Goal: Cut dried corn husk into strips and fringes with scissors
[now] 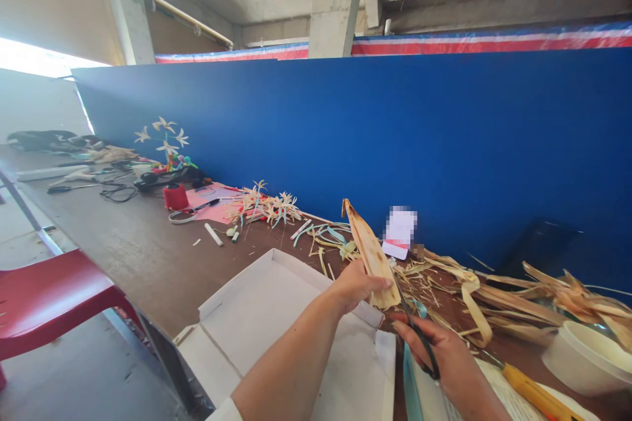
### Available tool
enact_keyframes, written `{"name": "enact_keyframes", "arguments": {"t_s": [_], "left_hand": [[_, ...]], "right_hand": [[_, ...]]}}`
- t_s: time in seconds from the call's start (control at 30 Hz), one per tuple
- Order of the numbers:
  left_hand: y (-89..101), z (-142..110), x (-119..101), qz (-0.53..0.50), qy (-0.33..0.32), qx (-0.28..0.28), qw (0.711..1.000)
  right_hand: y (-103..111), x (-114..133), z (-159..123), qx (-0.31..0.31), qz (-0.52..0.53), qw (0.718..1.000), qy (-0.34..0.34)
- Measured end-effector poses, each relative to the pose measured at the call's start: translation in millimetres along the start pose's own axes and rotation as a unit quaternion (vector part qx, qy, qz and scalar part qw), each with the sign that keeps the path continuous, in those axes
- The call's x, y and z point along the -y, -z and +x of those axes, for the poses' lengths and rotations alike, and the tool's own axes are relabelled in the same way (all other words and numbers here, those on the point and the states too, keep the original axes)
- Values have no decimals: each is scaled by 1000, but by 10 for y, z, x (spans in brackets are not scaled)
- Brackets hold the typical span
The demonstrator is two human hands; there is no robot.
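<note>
A: What's in the left hand (354, 286)?
B: A dry husk (371, 251), gripped near its wide lower end between thumb and fingers. The narrow tip points up and a bit left, with brown marks along it.
A: And the right hand (442, 352)?
B: Closed round the black handles of the scissors (427, 345). The blades reach up to the husk's lower right edge; I can't tell how far they are open.
A: Where is all this?
B: Above the brown surface (123, 243), with the white box (276, 316) lying open beneath the left forearm.
A: What's to the right?
B: Loose strips (518, 302) of husk, a pale tub (587, 355), and a tool with a yellow handle (536, 395) near the right wrist.
A: Farther left?
B: Small flowers (261, 204) on and beside pink paper (217, 204), then a red spool (175, 197). Taller white blooms (168, 138) stand behind that, near the blue panel (296, 125).
</note>
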State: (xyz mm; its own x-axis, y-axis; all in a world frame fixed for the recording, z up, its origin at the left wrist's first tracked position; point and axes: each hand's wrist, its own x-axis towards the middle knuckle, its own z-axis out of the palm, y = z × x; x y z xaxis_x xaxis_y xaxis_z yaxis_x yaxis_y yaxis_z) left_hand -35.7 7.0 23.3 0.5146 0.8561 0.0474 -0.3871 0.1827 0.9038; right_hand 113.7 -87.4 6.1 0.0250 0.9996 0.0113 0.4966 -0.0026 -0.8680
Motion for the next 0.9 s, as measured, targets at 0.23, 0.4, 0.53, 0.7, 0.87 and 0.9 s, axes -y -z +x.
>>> {"name": "enact_keyframes", "arguments": {"t_s": [0.23,0.4,0.53,0.7,0.87,0.9], "left_hand": [[0,-4,-13,5,3,2,1000],[-1,-10,-19,8,1,14,1000],[22,-5,-13,18,1,15,1000],[85,14,10,34,-11,39,999],[116,13,8,16,-17,82,996],[117,9,1,17,-16,85,996]], "right_hand": [[0,25,-14,-9,-2,1000,5],[3,-12,-17,-13,-4,1000,13],[-7,30,-45,3,16,1000,-20],[10,121,-84,11,42,998,-44],[49,121,-102,33,38,998,-40],[52,124,-109,33,36,998,-40]]}}
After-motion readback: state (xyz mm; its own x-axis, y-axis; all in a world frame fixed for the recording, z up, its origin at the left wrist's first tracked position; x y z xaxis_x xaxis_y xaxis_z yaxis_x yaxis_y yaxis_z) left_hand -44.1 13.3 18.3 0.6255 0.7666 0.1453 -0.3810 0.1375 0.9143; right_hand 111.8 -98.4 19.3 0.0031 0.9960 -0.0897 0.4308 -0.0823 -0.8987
